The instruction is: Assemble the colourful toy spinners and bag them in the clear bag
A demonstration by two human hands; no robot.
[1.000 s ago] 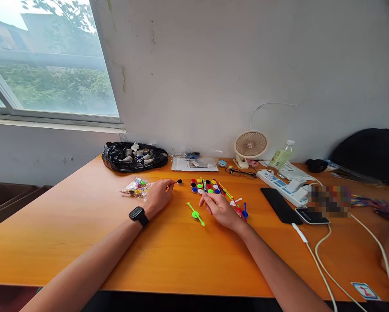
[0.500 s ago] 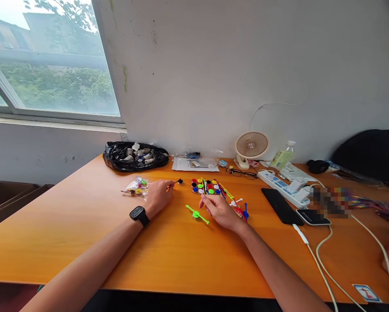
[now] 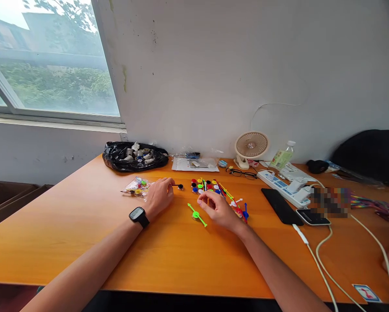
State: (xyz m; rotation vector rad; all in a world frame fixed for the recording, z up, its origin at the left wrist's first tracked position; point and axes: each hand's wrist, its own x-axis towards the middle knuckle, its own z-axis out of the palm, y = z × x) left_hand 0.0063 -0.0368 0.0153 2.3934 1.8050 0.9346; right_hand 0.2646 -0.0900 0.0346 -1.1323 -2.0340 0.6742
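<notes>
so: left hand point(image 3: 158, 196) rests on the orange table point(image 3: 84, 225), fingers curled shut around a thin stick with a black disc at its tip point(image 3: 180, 186); the disc end pokes out past the fingertips toward the right. a black watch point(image 3: 137, 215) sits on that wrist. right hand point(image 3: 218, 208) hovers low, fingers loosely bent and partly open; cannot tell whether it grips anything. just left of it lies a green stick with a green disc point(image 3: 196, 215), flat on the table, apart from the fingers. beyond both hands: a cluster of coloured discs point(image 3: 205, 186) and a bundle of coloured sticks point(image 3: 233, 201), the right hand covering its near end. a clear packet of small coloured parts point(image 3: 136, 187) lies just left of the left hand. farther back: black plastic bag point(image 3: 134, 156), small fan point(image 3: 250, 146), glasses point(image 3: 241, 173), power strip point(image 3: 283, 186). right side: dark phone point(image 3: 280, 206), second phone point(image 3: 312, 216) with a white cable point(image 3: 318, 255) trailing to the near edge.
</notes>
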